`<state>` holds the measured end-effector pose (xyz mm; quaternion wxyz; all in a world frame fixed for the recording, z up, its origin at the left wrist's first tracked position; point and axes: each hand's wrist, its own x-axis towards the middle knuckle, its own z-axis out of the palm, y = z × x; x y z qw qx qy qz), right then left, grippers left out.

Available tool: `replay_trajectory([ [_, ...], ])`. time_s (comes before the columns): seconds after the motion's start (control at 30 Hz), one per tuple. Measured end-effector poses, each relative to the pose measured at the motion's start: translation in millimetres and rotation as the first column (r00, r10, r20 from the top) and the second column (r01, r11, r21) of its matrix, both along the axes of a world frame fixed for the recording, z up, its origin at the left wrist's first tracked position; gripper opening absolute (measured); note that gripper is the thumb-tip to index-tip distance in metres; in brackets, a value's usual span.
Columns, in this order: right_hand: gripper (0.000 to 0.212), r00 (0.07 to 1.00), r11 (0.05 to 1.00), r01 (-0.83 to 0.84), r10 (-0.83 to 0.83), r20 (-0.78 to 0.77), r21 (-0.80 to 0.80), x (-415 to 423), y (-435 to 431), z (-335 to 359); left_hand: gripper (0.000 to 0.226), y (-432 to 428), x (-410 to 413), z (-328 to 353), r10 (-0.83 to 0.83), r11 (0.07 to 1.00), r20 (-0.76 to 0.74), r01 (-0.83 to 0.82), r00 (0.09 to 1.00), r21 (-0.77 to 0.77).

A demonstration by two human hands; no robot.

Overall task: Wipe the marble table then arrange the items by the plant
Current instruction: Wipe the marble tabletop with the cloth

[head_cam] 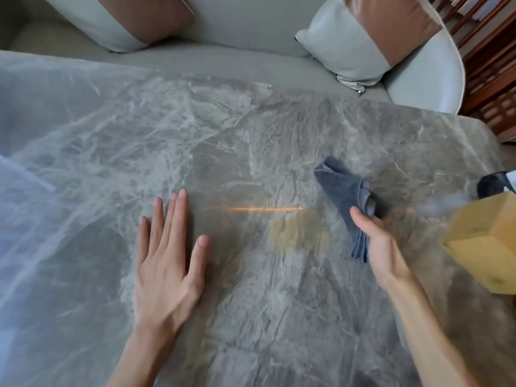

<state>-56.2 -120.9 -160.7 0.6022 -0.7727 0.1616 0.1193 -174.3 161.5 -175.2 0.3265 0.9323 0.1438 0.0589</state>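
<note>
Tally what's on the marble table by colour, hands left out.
Blue: 1, the cloth gripped in the right hand
Yellow: 1, the faceted box
Black: 1, an unclear object at the edge
Total: 3

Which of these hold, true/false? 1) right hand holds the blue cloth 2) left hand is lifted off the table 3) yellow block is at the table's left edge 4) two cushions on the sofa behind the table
1) True. The right hand grips the blue cloth.
2) False. The left hand lies flat, fingers spread, on the marble table.
3) False. The yellow block sits at the right edge, beside the right hand.
4) True. One cushion lies at the left of the sofa and another cushion at the right.
</note>
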Motion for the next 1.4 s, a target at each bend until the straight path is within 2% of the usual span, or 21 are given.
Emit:
replay_trajectory([
  [0.13,0.059,0.998,0.999,-0.047,0.047,-0.029,0.006,-28,16,-4,0.061,-1,0,1,-0.004,1.0,-0.008,0.004,1.0,-0.001],
  [0.2,0.056,0.997,0.998,-0.067,0.066,-0.031,-0.003,-35,21,-2,0.061,-1,-1,1,-0.001,1.0,-0.009,0.001,1.0,-0.004],
  [0.33,0.073,0.996,0.997,-0.071,0.069,-0.047,-0.034,-44,31,5,0.061,0,-3,1,0.011,1.0,0.007,-0.01,1.0,-0.025],
  [0.5,0.04,0.997,0.994,-0.072,0.07,-0.02,-0.086,-52,47,5,0.061,0,-4,0,0.014,1.0,0.019,-0.013,1.0,-0.02],
  [0.63,0.065,0.999,0.991,-0.032,0.034,0.006,-0.132,-59,62,2,0.061,0,-4,-1,0.017,1.0,0.015,-0.017,1.0,-0.018],
  [0.8,0.055,0.998,0.983,-0.059,0.063,0.019,-0.172,-68,77,1,0.061,2,-6,-2,0.025,0.999,0.031,-0.024,0.999,-0.038],
  [0.97,0.072,0.992,0.951,-0.123,0.127,-0.004,-0.285,-76,92,2,0.061,2,-5,-1,0.028,0.999,0.048,-0.026,0.998,-0.035],
  [1.1,0.072,0.984,0.92,-0.17,0.18,-0.004,-0.353,-83,103,4,0.065,-1,-6,-1,0.08,0.992,0.072,-0.073,0.994,-0.1],
  [1.4,0.066,0.962,0.867,-0.206,0.264,0.066,-0.453,-92,119,9,0.068,3,-5,-7,0.065,0.995,0.063,-0.06,0.996,-0.079],
])
